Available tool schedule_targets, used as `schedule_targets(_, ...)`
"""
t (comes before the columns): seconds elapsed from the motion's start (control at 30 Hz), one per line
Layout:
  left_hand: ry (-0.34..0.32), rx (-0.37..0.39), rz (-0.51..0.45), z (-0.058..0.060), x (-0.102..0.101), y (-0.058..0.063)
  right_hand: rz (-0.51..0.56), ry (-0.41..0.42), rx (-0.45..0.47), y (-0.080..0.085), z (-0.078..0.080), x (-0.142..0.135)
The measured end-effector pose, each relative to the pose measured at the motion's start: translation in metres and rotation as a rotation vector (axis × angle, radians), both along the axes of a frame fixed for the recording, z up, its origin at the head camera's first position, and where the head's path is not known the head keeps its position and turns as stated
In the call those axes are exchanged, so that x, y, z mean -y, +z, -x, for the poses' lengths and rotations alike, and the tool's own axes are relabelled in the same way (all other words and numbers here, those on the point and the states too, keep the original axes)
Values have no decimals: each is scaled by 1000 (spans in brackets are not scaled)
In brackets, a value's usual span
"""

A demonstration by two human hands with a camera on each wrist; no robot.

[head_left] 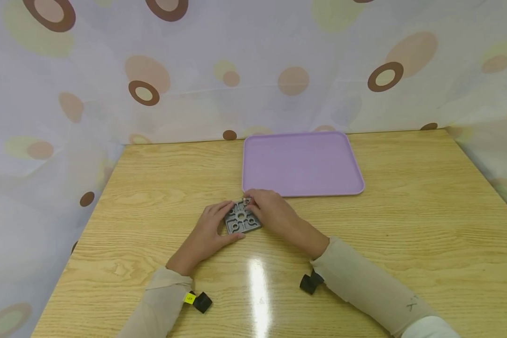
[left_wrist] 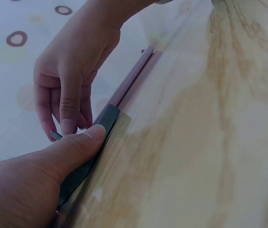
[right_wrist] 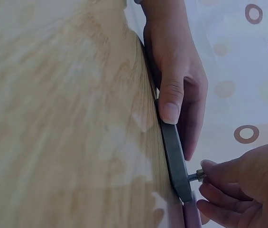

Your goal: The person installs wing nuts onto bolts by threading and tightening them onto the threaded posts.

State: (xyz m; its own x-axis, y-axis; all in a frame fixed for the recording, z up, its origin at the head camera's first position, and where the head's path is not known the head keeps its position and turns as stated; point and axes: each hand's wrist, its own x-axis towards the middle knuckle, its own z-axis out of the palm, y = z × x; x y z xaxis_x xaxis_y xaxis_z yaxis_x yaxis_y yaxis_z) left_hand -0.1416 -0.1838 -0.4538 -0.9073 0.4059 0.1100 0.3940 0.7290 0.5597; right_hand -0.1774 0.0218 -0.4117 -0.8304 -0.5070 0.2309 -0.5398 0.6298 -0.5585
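Note:
A square grey metal plate (head_left: 241, 224) with round holes and raised ribs lies on the wooden table. My left hand (head_left: 207, 234) grips it at the left, thumb along the near edge and fingers at the far side. At the plate's far right corner, my right hand (head_left: 277, 216) pinches the top of a small threaded bolt (right_wrist: 194, 177) between thumb and fingertips. In the right wrist view the bolt stands upright out of the plate, its shank visible below a brass-coloured end. The fingers partly cover that end, so I cannot tell whether it is a nut or the head.
A purple tray (head_left: 300, 164) lies just beyond the plate, its near left corner close to my right hand. A patterned cloth (head_left: 262, 112) hangs behind the table (head_left: 405, 225) and along both sides.

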Motion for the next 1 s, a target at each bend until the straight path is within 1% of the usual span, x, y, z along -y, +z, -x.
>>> schedule_targets(0.13, -1, -1, -1, 0, 0, 0, -22, -12, 1, -1, 0, -1)
schedule_targets(0.3, 3, 15, 2, 0, 0, -1, -44, -24, -3, -1, 1, -1)
schedule_targets(0.67, 5, 2, 3, -1, 1, -1, 3, -16, 0, -5, 3, 1)
schedule_targets(1.0, -5, 3, -8, -1, 0, -1, 3, -8, -50, -4, 0, 0)
